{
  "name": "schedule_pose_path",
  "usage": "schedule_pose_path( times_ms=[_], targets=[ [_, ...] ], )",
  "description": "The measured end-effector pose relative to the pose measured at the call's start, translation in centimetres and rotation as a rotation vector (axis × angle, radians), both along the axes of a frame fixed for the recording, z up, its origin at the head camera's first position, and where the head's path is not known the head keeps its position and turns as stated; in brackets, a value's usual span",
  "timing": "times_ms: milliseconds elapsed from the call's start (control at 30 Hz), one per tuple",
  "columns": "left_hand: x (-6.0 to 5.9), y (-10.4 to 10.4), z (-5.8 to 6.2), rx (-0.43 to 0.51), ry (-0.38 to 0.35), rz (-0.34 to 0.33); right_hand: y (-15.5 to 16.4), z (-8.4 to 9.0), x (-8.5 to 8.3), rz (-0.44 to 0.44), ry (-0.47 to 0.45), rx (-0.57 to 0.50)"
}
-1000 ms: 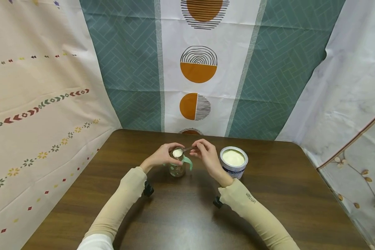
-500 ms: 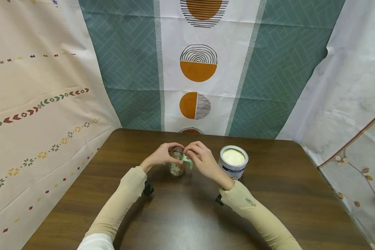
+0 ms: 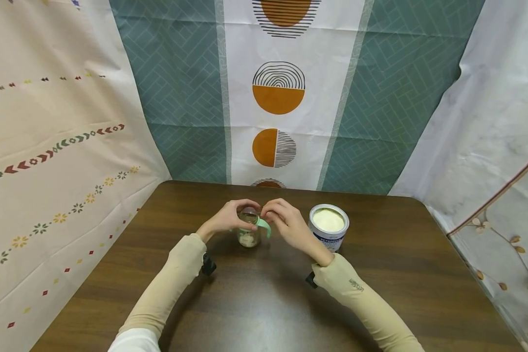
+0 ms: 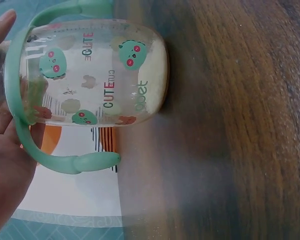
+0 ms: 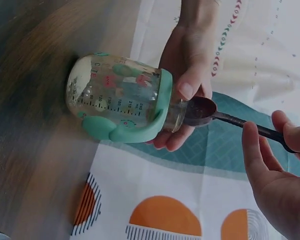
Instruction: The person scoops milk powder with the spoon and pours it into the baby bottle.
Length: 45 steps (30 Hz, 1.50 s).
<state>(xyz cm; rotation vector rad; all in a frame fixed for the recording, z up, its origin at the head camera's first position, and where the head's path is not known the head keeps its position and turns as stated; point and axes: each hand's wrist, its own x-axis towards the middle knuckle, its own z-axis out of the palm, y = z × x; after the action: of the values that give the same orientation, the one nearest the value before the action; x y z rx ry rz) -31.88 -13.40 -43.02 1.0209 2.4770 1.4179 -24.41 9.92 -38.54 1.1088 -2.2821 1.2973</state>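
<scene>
A clear baby bottle (image 3: 249, 239) with two mint-green handles (image 4: 95, 161) stands upright on the table. Pale powder (image 4: 153, 75) covers its bottom, as the left wrist view shows. My left hand (image 3: 228, 216) grips the bottle's neck between thumb and fingers. With its fingertips, my right hand (image 3: 289, 227) pinches the thin handle of a dark measuring scoop (image 5: 201, 111). The scoop's bowl is tipped over at the bottle's open mouth in the right wrist view. In the head view the fingers hide most of the scoop.
To the right of the bottle, close by my right forearm, stands an open tin (image 3: 331, 240) filled with pale powder (image 3: 328, 220). Patterned cloths hang behind the brown wooden table (image 3: 255, 303) and at both sides.
My right hand moved left to the bottle's mouth and turned the scoop over. The heaped powder has left the scoop, and powder now lies in the bottle. My left hand stays put.
</scene>
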Motion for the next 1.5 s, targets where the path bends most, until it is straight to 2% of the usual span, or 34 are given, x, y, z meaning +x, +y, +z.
schedule_pose_path(
  times_ms=[400,600,767,1067,1333,1500],
  targets=[
    [0.1,0.2,0.2,-0.005,0.007,0.007,0.5,0.2,-0.5,-0.021,-0.300,-0.155],
    [0.1,0.2,0.5,0.004,0.013,0.010,0.7,0.2,-0.9,-0.006,-0.367,-0.301],
    [0.0,0.2,0.5,0.029,-0.008,0.002,0.7,0.0,-1.2,-0.008,-0.455,-0.464],
    [0.0,0.1,0.4,0.037,-0.036,-0.008,0.4,0.0,-1.3,-0.071,-0.703,-0.769],
    [0.0,0.2,0.4,0.033,-0.043,0.000,0.5,0.0,-1.8,-0.080,-0.846,-0.880],
    [0.1,0.5,0.9,0.042,-0.044,-0.007,0.7,0.0,-2.0,-0.065,-0.886,-0.960]
  ],
)
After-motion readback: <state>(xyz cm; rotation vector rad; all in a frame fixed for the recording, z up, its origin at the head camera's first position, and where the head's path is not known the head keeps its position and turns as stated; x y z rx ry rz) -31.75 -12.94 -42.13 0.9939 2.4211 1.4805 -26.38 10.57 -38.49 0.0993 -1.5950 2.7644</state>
